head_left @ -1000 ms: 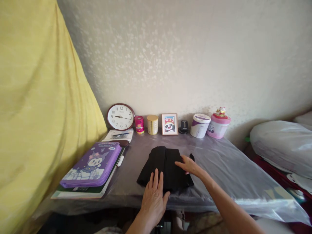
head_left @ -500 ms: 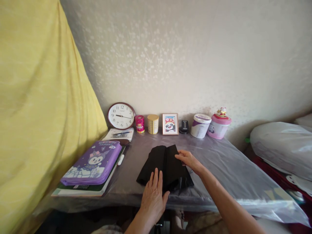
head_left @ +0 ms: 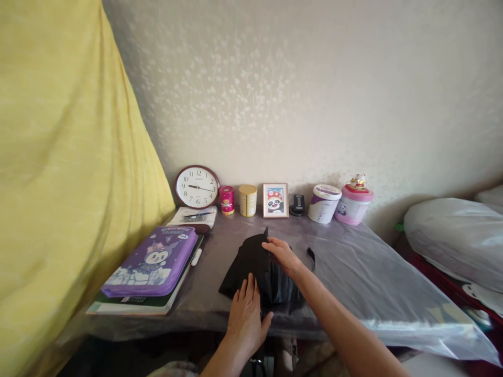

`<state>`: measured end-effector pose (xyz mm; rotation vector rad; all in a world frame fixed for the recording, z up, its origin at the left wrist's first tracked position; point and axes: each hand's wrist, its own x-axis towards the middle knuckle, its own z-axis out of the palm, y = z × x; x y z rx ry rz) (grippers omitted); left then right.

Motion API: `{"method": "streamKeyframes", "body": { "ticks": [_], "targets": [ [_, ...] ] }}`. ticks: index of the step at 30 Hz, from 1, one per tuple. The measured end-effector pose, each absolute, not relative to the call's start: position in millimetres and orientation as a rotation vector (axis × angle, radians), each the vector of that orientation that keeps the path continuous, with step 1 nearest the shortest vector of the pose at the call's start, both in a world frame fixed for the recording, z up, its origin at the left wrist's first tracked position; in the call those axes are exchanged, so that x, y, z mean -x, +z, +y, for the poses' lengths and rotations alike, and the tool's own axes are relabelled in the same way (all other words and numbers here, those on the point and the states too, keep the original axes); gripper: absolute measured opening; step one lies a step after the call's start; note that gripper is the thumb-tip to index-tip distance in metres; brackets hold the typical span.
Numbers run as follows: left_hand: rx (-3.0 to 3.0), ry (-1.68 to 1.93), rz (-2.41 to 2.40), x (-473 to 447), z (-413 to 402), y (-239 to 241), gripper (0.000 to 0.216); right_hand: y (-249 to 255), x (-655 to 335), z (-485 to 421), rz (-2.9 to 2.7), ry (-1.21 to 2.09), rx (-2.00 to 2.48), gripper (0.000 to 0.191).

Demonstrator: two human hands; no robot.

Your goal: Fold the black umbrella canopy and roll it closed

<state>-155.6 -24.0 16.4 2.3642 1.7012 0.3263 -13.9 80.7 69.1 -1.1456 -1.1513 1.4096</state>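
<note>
A black umbrella [head_left: 247,256], collapsed with its fabric panels loose, lies at the near middle of the table. A thin black strap [head_left: 312,256] sticks out on its right side. My left hand [head_left: 247,311] rests flat on the near part of the fabric, fingers stretched out and thumb apart. Over the far end, my right hand [head_left: 281,253] pinches the edge of a fabric panel between thumb and fingers. The underside of the umbrella is hidden, and most of its handle end is behind my left hand.
A purple zip case [head_left: 151,262] lies on books at the left. Along the wall stand a clock [head_left: 197,187], a pink can [head_left: 227,200], a yellow can [head_left: 248,200], a picture frame [head_left: 275,200] and two tubs, [head_left: 324,204] the white one beside a pink one. Plastic covers the table [head_left: 353,272].
My right hand has moved left, folding the right-hand panel of the umbrella over toward the middle. The strap now shows on the right. My left hand stays nearly in place.
</note>
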Motion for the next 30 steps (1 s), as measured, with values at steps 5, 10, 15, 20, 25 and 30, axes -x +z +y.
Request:
{"method": "streamKeyframes", "body": {
  "ticks": [5, 10, 15, 20, 25, 30],
  "targets": [
    [-2.343, 0.343, 1.722, 155, -24, 13, 0.067, 60, 33, 88, -1.131, 1.463, 1.066, 0.028],
    [-2.344, 0.348, 1.719, 156, -24, 16, 0.064, 50, 42, 92, -1.149, 1.463, 1.059, 0.028],
    [-2.337, 0.301, 1.731, 155, -27, 23, 0.064, 44, 45, 94, -1.211, 1.401, 1.134, 0.025],
    [-2.316, 0.286, 1.729, 155, -29, 26, 0.060, 40, 46, 97, -1.320, 1.243, 1.270, 0.022],
    [-2.302, 0.297, 1.732, 156, -30, 28, 0.056, 40, 50, 98, -1.460, 1.113, 1.369, 0.021],
    [-2.314, 0.254, 1.731, 157, -32, 32, 0.050, 45, 51, 96, -1.638, 1.046, 1.369, 0.022]
  ]
}}
